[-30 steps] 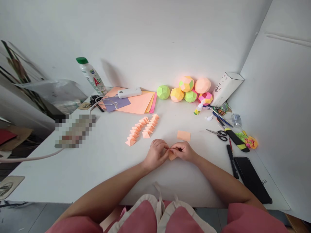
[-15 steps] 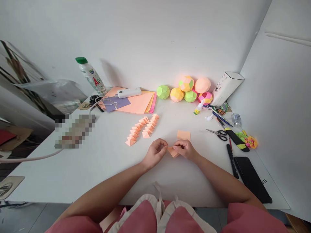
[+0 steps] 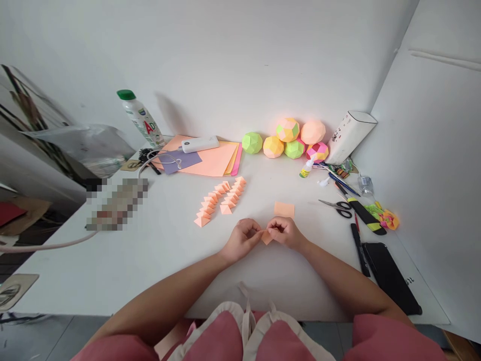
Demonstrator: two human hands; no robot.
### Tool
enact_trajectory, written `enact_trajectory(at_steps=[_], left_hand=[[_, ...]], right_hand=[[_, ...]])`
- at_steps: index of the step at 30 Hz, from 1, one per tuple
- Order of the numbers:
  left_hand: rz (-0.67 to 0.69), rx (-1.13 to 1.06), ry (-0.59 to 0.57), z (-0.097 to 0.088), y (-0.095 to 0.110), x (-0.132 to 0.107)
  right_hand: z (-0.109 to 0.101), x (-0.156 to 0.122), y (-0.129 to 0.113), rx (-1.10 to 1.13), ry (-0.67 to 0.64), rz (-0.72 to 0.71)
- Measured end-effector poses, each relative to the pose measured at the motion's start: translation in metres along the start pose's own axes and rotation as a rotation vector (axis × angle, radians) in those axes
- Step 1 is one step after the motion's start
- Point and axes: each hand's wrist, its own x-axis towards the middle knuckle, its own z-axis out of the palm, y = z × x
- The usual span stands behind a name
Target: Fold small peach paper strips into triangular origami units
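A: Since both hands are bunched round that one bit of paper, which one's actually got it?

B: Both, tbh. The right hand (image 3: 288,233) has the folded peach paper piece (image 3: 267,238) pinched between thumb and fingers, next to no gap. The left hand (image 3: 242,238) has its thumb and fingertip closed on the left corner. Can't tell how hard either is squeezing.

A: Where's it sitting exactly?

B: Right between the two hands, over the front half of the white table (image 3: 112,265), with a corner pointing toward the person. Can't tell if it touches the tabletop. A flat peach paper rectangle (image 3: 284,209) lies just beyond the right hand.

A: And the spiky stuff further left?

B: Two rows of folded paper units (image 3: 209,202), same peach colour, side by side beyond the left hand.

A: Anything else lying about?

B: Loads lol. Faceted paper balls (image 3: 288,130) clustered by the back wall, small glue bottle (image 3: 305,170) in front. Off right: black-handled scissors (image 3: 335,206), a black and yellow box cutter (image 3: 364,215), a black smartphone (image 3: 393,278). Back left, a white power bank (image 3: 200,144) on coloured paper sheets (image 3: 220,161).
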Motion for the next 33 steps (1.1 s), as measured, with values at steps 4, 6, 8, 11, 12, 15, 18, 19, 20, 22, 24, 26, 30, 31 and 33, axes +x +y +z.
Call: enact_trajectory(at_steps=[4, 6, 8, 11, 12, 15, 18, 19, 20, 22, 24, 26, 30, 31, 33], left_hand=[[-0.098, -0.134, -0.021, -0.0022, -0.0010, 0.0000], [-0.128, -0.199, -0.026, -0.0030, -0.0020, -0.0002], [-0.149, -0.248, -0.025, -0.0036, -0.0030, -0.0006], [-0.170, -0.295, -0.013, -0.0042, -0.0043, -0.0010], [-0.174, -0.309, -0.005, -0.0043, -0.0045, -0.0011], [-0.190, -0.348, 0.016, -0.0044, -0.0044, -0.0010], [-0.198, -0.377, 0.032, -0.0042, -0.0042, -0.0009], [-0.200, -0.379, 0.040, -0.0041, -0.0044, -0.0008], [-0.204, -0.380, 0.050, -0.0039, -0.0046, -0.0007], [-0.213, -0.378, 0.067, -0.0038, -0.0052, -0.0006], [-0.217, -0.366, 0.075, -0.0035, -0.0051, -0.0005], [-0.222, -0.337, 0.074, -0.0029, -0.0041, -0.0003], [-0.216, -0.295, 0.100, -0.0012, -0.0014, 0.0004], [-0.206, -0.290, 0.112, -0.0010, -0.0011, 0.0006], [-0.193, -0.282, 0.124, -0.0009, -0.0014, 0.0009]], right_hand=[[-0.0019, 0.0006, 0.0015, 0.070, 0.038, 0.040], [-0.0024, 0.0010, 0.0009, 0.100, 0.055, 0.063], [-0.0025, 0.0014, -0.0001, 0.128, 0.075, 0.076], [-0.0023, 0.0015, -0.0018, 0.179, 0.105, 0.093], [-0.0022, 0.0015, -0.0024, 0.192, 0.112, 0.102], [-0.0027, 0.0016, -0.0034, 0.214, 0.134, 0.128], [-0.0033, 0.0025, -0.0017, 0.239, 0.143, 0.122], [-0.0035, 0.0029, -0.0005, 0.256, 0.142, 0.111], [-0.0037, 0.0033, 0.0007, 0.280, 0.142, 0.097], [-0.0039, 0.0040, 0.0029, 0.342, 0.145, 0.068], [-0.0041, 0.0042, 0.0039, 0.380, 0.132, 0.057], [-0.0041, 0.0037, 0.0037, 0.368, 0.097, 0.070], [-0.0031, 0.0024, 0.0023, 0.312, 0.045, 0.077], [-0.0027, 0.0023, 0.0022, 0.308, 0.045, 0.069], [-0.0019, 0.0022, 0.0026, 0.302, 0.046, 0.051]])
